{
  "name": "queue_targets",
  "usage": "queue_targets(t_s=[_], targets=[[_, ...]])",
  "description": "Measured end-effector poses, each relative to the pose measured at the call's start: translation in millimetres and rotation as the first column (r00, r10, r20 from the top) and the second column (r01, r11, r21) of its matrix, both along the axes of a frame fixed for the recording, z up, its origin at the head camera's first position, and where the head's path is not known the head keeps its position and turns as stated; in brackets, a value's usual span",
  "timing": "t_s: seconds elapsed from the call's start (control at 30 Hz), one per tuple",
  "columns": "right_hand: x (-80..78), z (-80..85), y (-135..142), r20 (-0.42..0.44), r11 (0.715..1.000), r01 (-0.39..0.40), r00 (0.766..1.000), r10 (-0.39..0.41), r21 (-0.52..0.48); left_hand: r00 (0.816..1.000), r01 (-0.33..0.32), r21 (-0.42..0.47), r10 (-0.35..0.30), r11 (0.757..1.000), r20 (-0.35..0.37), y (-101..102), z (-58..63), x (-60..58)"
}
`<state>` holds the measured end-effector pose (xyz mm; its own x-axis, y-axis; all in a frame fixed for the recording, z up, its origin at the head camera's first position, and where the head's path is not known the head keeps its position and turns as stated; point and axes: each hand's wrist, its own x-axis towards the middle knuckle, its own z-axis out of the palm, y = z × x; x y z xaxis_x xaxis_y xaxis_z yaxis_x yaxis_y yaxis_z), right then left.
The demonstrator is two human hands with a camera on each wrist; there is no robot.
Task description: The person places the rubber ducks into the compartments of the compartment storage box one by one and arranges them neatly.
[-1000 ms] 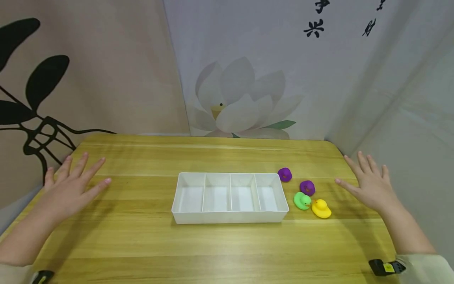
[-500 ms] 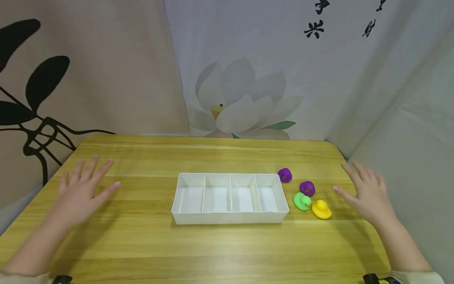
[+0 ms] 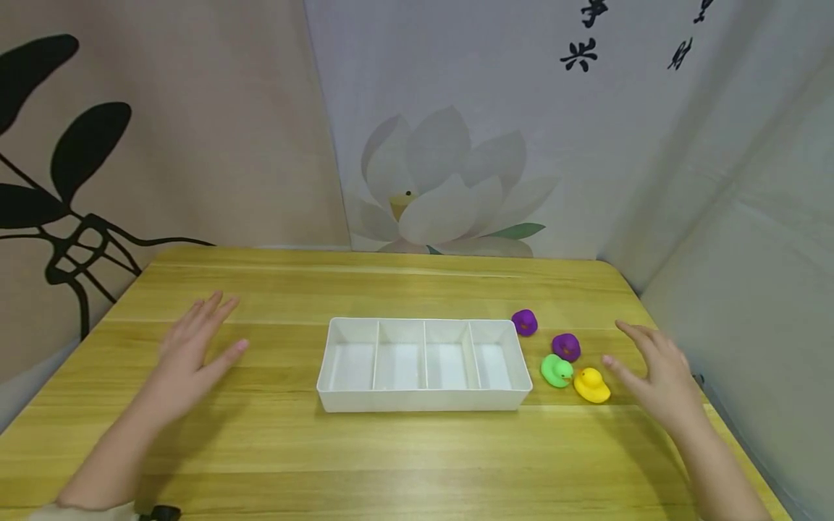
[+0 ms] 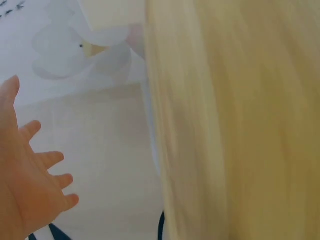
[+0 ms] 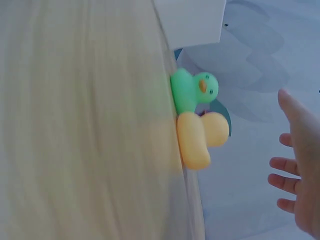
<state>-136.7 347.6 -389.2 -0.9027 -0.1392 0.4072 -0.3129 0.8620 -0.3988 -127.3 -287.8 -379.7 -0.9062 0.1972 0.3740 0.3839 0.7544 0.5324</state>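
Note:
My left hand (image 3: 192, 358) hovers over the left part of the table with its fingers extended and nothing in them. At the right, my right hand (image 3: 661, 376) is held above the table near a yellow rubber duck (image 3: 591, 386), fingers loosely spread and apart from it. A green rubber duck (image 3: 557, 370) sits beside the yellow one. Two purple ducks (image 3: 566, 347) lie behind them, one close to the box's back right corner. The white box (image 3: 426, 401) with several compartments stands mid-table. In the right wrist view the green duck (image 5: 187, 90) and yellow duck (image 5: 195, 140) show from the side.
The wooden table (image 3: 417, 463) has its back edge against a hanging curtain (image 3: 260, 145) printed with a lotus and dark leaves. Another stretch of pale cloth (image 3: 749, 253) hangs along the right side.
Both hands have moved inward over the table, the left to the right and the right to the left, closer to the ducks. The box and ducks have stayed put.

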Motion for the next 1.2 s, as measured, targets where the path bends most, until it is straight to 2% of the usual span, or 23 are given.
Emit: queue_targets(t_s=[0.23,0.53,0.83,1.2], targets=[[5.0,-4.5,-10,0.016,0.998,0.004,1.0,-0.003,-0.065,0.992,0.071,0.162,-0.087,0.984,0.091,20,-5.3,0.3],[9.1,-10.9,-14,0.128,0.996,0.064,0.99,-0.054,-0.068,0.971,0.161,0.255,-0.199,0.953,0.129,43,-16.4,-0.8],[9.6,-17.4,-14,0.166,0.992,0.096,0.983,-0.082,-0.077,0.945,0.195,0.333,-0.267,0.923,0.187,58,-30.2,-1.4],[7.6,-28.6,-13,0.189,0.987,0.12,0.977,-0.099,-0.104,0.92,0.206,0.416,-0.32,0.886,0.228,64,-46.0,-4.3]])
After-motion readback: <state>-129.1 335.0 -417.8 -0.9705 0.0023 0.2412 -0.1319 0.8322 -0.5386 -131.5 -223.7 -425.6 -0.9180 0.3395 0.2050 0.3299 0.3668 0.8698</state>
